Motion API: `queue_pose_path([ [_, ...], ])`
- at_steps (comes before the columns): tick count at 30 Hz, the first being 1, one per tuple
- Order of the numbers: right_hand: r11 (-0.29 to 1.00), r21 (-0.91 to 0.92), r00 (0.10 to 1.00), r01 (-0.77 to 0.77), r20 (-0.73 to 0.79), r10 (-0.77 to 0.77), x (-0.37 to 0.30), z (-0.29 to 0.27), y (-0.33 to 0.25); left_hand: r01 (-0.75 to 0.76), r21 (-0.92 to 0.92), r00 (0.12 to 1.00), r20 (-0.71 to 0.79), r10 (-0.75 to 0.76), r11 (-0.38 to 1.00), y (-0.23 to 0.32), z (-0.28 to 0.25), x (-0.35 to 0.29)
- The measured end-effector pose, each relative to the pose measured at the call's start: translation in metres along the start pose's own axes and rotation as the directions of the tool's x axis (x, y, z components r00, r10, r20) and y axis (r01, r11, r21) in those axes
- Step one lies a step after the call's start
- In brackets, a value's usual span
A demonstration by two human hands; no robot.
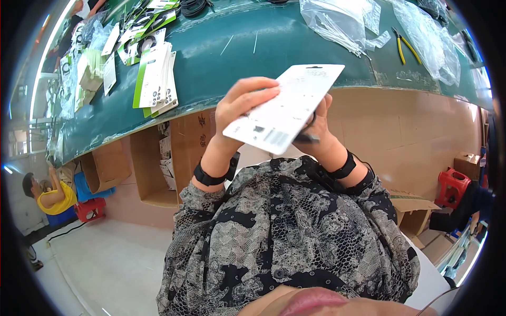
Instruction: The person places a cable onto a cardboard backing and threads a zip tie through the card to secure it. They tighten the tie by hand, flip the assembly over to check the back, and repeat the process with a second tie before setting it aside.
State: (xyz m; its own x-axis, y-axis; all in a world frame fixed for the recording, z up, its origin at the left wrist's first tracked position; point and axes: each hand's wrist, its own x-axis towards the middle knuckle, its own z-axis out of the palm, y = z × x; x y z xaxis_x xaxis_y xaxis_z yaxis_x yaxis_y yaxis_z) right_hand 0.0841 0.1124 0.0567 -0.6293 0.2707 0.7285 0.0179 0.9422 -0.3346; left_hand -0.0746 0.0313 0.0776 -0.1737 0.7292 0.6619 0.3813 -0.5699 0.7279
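Observation:
A white cardboard backing card (pixel 287 108) with a hang slot, small print and a barcode is held tilted in front of my chest, over the table's near edge. My left hand (pixel 237 108) grips its left side, fingers lying over the printed face. Behind the card's right edge is my right hand (pixel 324 131), closed around a black cable (pixel 307 138) with a dark plug-like end. The card hides most of the right fingers and the rest of the cable. Whether the cable is fastened to the card cannot be seen.
On the green table (pixel 221 68), stacked cards (pixel 155 79) lie left, near carded cables (pixel 145 45). White cable ties (pixel 337 31) in clear bags and yellow-handled pliers (pixel 406 47) lie right. Cardboard boxes (pixel 153 163) stand below. Another person (pixel 55 195) sits far left.

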Motion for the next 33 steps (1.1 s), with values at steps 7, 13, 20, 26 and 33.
queue_pose_path([
  [7,0.830,0.521,0.978,-0.198,0.049,0.202,0.010,0.017,0.014,-0.282,0.441,0.959,0.096,0.268,0.852,0.028,-0.005,0.016],
  [13,0.451,0.840,0.937,-0.302,0.173,0.305,0.014,0.027,0.017,-0.340,0.481,0.937,0.095,0.337,0.808,0.041,-0.001,0.019],
  [20,-0.128,0.929,0.871,-0.347,0.370,0.324,-0.019,0.006,0.000,-0.414,0.474,0.909,0.168,0.382,0.777,0.058,-0.005,0.023],
  [26,-0.535,0.787,0.821,-0.309,0.504,0.268,-0.024,0.009,-0.001,-0.556,0.535,0.826,0.269,0.496,0.636,0.073,-0.009,0.029],
  [33,-0.379,0.833,0.796,-0.403,0.523,0.305,-0.029,0.008,-0.003,-0.571,0.577,0.816,0.319,0.482,0.584,0.082,-0.013,0.034],
])
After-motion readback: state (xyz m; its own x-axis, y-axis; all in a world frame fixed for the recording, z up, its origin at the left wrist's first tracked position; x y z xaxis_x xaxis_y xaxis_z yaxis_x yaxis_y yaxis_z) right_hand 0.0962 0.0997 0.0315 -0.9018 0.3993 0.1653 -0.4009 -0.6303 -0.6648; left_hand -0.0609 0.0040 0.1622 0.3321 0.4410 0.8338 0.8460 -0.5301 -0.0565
